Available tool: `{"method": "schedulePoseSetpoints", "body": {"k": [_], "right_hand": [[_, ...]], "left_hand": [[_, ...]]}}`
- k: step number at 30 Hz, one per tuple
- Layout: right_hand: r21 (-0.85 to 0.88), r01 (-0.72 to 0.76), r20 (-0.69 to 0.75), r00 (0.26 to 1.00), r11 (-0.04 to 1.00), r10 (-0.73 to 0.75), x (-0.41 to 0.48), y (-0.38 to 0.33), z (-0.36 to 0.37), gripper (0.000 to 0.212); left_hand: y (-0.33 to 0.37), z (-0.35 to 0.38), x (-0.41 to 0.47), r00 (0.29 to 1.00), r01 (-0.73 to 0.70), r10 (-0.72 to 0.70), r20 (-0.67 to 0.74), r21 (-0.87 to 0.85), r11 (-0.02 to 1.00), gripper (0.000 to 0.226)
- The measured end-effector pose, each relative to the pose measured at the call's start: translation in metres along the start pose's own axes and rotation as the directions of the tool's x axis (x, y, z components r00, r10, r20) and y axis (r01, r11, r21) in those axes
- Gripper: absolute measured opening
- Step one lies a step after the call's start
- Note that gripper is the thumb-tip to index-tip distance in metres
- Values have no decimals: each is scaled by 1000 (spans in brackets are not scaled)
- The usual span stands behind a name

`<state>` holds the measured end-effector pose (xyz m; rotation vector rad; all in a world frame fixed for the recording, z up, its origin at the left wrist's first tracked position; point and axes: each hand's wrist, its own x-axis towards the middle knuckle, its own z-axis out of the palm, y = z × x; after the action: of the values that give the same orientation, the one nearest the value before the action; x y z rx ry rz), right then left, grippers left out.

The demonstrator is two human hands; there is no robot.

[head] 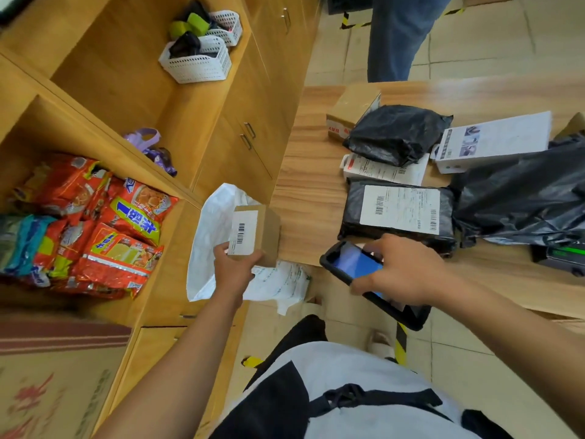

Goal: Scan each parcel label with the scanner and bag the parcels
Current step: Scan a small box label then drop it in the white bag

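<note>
Parcel in your left hand (235,267): a small brown cardboard box (267,229) with a white barcode label, your grip curled round its lower end, held just off the near left corner of the light wooden desk (310,172), in front of a white plastic bag (210,229). Your right hand (402,270) has its grip closed on a black handheld scanner with a lit blue screen (353,264), over the desk's near edge. On the desk just beyond the scanner lies a flat black parcel with a white label (399,213), face up.
</note>
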<state>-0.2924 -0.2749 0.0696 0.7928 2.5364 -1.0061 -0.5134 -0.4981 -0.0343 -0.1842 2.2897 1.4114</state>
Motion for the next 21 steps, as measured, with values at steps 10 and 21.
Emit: {"method": "schedulePoseSetpoints", "body": {"k": [10, 21], "right_hand": [[591, -176, 50, 982, 787, 183, 47, -61, 27, 38], [694, -266, 21, 936, 669, 351, 88, -110, 25, 26]], "left_hand": [[-12, -71, 103, 970, 115, -111, -218, 4, 993, 86], [-27, -86, 201, 975, 178, -169, -142, 49, 983, 85]]}}
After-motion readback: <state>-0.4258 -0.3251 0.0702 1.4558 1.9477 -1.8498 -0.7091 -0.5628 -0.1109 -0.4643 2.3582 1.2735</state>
